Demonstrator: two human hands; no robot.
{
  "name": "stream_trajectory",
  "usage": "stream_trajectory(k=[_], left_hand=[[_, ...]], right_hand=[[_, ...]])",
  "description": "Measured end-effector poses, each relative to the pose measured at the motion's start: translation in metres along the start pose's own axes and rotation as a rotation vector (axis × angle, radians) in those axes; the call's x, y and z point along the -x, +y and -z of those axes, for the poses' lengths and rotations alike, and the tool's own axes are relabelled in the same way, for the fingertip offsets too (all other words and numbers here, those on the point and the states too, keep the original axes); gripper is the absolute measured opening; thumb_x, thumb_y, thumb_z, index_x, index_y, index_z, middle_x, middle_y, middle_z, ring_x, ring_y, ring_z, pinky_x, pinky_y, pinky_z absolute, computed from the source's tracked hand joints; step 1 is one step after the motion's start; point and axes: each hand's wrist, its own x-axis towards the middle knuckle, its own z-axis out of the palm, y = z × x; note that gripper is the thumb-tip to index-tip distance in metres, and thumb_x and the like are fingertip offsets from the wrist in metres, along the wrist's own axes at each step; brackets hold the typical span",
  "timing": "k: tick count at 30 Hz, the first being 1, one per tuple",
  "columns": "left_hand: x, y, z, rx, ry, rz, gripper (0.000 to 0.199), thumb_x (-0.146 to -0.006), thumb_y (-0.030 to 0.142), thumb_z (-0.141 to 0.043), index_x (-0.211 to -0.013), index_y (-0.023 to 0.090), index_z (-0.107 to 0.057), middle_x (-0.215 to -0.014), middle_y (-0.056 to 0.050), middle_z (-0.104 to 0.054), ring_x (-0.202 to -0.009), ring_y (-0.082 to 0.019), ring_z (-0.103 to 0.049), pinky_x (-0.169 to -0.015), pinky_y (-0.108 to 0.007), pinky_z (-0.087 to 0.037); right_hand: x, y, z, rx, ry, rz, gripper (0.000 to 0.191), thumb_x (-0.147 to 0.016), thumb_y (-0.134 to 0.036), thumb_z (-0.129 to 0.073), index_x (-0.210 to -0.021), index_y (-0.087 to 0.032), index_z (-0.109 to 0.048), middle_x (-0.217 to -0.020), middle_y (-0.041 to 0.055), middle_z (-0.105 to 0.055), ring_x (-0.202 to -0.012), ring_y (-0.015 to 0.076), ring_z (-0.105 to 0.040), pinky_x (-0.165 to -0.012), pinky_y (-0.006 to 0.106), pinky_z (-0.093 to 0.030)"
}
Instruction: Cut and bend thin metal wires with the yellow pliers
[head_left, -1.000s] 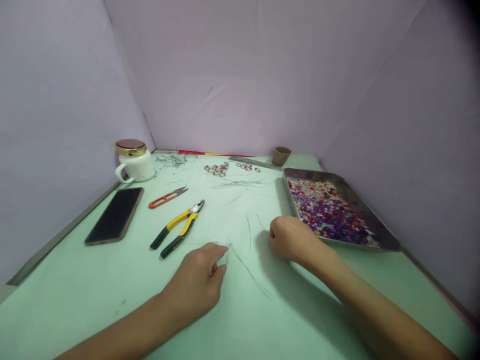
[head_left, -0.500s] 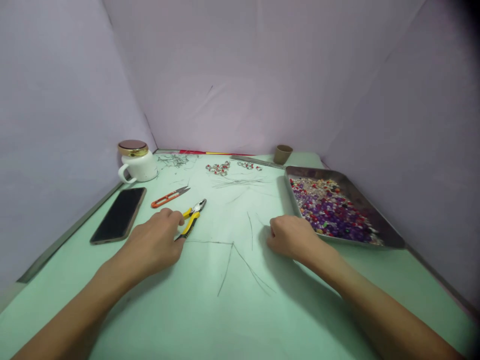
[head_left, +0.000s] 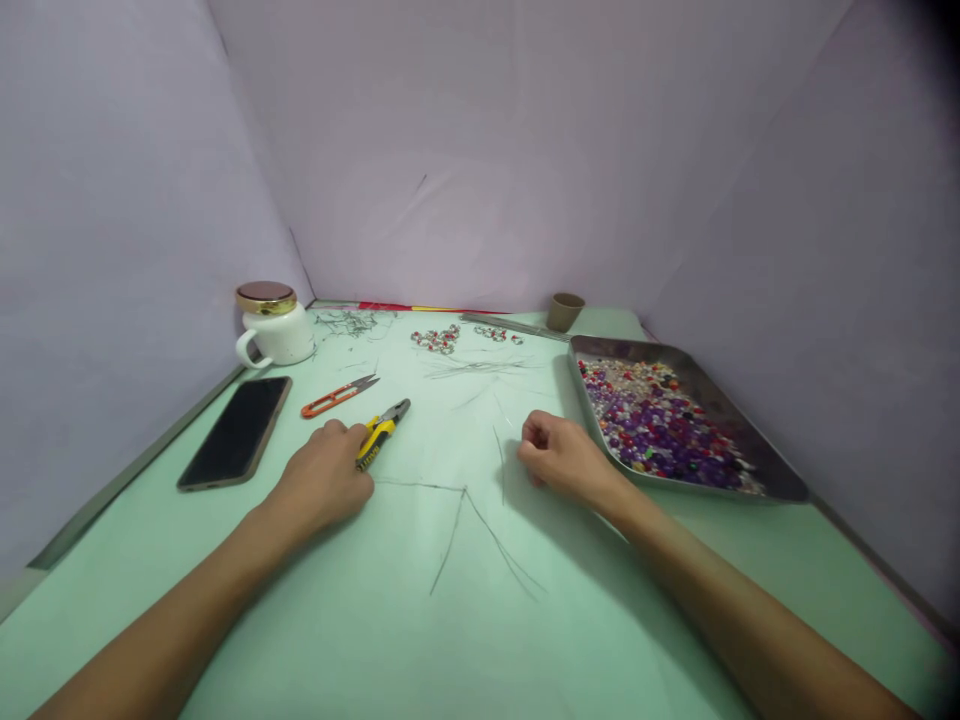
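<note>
My left hand (head_left: 322,475) is closed around yellow-and-black pliers (head_left: 382,432), whose jaws point away to the upper right. A twisted wire (head_left: 420,485) runs right from beside my left thumb and forks into loose tails; whether the thumb pins it, I cannot tell. My right hand (head_left: 561,455) is closed in a pinch, and a faint thin wire (head_left: 502,408) sticks out from its fingertips towards the upper left. Another piece of wire (head_left: 501,465) lies on the table just left of that hand.
A metal tray (head_left: 784,480) of mixed beads stands at the right. Orange thread snips (head_left: 330,400), a phone (head_left: 236,433) and a lidded white mug (head_left: 277,335) are on the left. Farther back lie beaded wire pieces (head_left: 436,340), cut wires (head_left: 480,367) and a small brown cup (head_left: 565,312).
The pliers' handles have come together in my left hand. My right hand has shifted slightly left and away from me, turning so its pinched fingers show more, with the thin wire moving along.
</note>
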Motion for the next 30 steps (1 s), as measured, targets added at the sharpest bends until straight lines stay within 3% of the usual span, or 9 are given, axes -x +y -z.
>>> stream_trajectory(k=[2, 5, 7, 10, 13, 16, 24, 30], left_hand=[[0.001, -0.001, 0.005, 0.1, -0.008, 0.011, 0.019, -0.061, 0.017, -0.042, -0.078, 0.018, -0.051, -0.078, -0.006, -0.051, -0.068, -0.021, -0.05, -0.054, -0.029, -0.036], [0.005, 0.0, 0.014, 0.608, -0.083, 0.03, 0.026, -0.063, 0.02, -0.045, -0.088, 0.019, -0.051, -0.08, -0.003, -0.051, -0.066, -0.017, -0.05, -0.055, -0.028, -0.038], [0.009, 0.003, 0.02, 1.019, -0.199, 0.015, 0.031, -0.061, 0.017, -0.048, -0.091, 0.02, -0.052, -0.084, -0.002, -0.052, -0.073, -0.018, -0.052, -0.059, -0.028, -0.041], [0.016, 0.01, 0.022, 1.286, -0.397, 0.004, 0.032, -0.055, 0.012, -0.048, -0.085, 0.018, -0.056, -0.082, -0.002, -0.053, -0.082, -0.019, -0.051, -0.068, -0.031, -0.043], [0.021, 0.019, 0.02, 1.283, -0.542, 0.012, 0.032, -0.051, 0.007, -0.049, -0.08, 0.017, -0.059, -0.077, 0.0, -0.051, -0.077, -0.016, -0.049, -0.071, -0.03, -0.041], [0.024, 0.025, 0.016, 1.231, -0.611, -0.005, 0.035, -0.051, 0.006, -0.049, -0.082, 0.016, -0.059, -0.076, 0.001, -0.049, -0.073, -0.015, -0.047, -0.069, -0.029, -0.039], [0.023, 0.026, 0.013, 1.151, -0.586, -0.041, 0.035, -0.053, 0.007, -0.048, -0.086, 0.016, -0.057, -0.079, 0.001, -0.047, -0.071, -0.013, -0.045, -0.067, -0.027, -0.037], [0.023, 0.026, 0.012, 0.94, -0.523, -0.077, 0.029, -0.055, 0.012, -0.047, -0.082, 0.016, -0.055, -0.072, 0.002, -0.049, -0.067, -0.015, -0.05, -0.058, -0.026, -0.035]], right_hand=[[-0.002, 0.002, -0.005, -0.281, -0.055, -0.068, 0.005, -0.065, -0.017, -0.042, -0.062, -0.02, -0.04, -0.043, -0.0057, -0.044, -0.039, 0.0092, -0.043, -0.04, 0.021, -0.031], [-0.002, 0.003, -0.011, -0.64, -0.11, -0.097, 0.007, -0.064, -0.018, -0.045, -0.061, -0.02, -0.039, -0.042, -0.0085, -0.038, -0.034, 0.0067, -0.034, -0.033, 0.019, -0.029], [-0.001, 0.002, -0.014, -0.8, -0.15, -0.108, 0.007, -0.064, -0.019, -0.047, -0.062, -0.02, -0.041, -0.044, -0.0085, -0.037, -0.033, 0.0055, -0.03, -0.029, 0.017, -0.026], [0.001, 0.003, -0.016, -0.947, -0.234, -0.131, 0.007, -0.065, -0.02, -0.05, -0.063, -0.019, -0.043, -0.047, -0.0081, -0.038, -0.033, 0.0044, -0.028, -0.026, 0.015, -0.023], [0.001, 0.005, -0.017, -1.033, -0.306, -0.141, 0.01, -0.065, -0.021, -0.053, -0.063, -0.019, -0.044, -0.047, -0.0081, -0.038, -0.033, 0.0037, -0.026, -0.025, 0.015, -0.022], [0.001, 0.008, -0.018, -1.079, -0.346, -0.158, 0.011, -0.065, -0.022, -0.055, -0.064, -0.018, -0.045, -0.048, -0.0082, -0.038, -0.033, 0.003, -0.024, -0.025, 0.014, -0.02], [0.001, 0.007, -0.018, -1.071, -0.367, -0.151, 0.012, -0.066, -0.021, -0.056, -0.061, -0.018, -0.045, -0.047, -0.0075, -0.038, -0.033, 0.0027, -0.023, -0.024, 0.013, -0.019], [0.002, 0.005, -0.017, -1.062, -0.386, -0.148, 0.012, -0.065, -0.02, -0.055, -0.06, -0.018, -0.045, -0.046, -0.0076, -0.039, -0.033, 0.0025, -0.024, -0.024, 0.013, -0.019]])
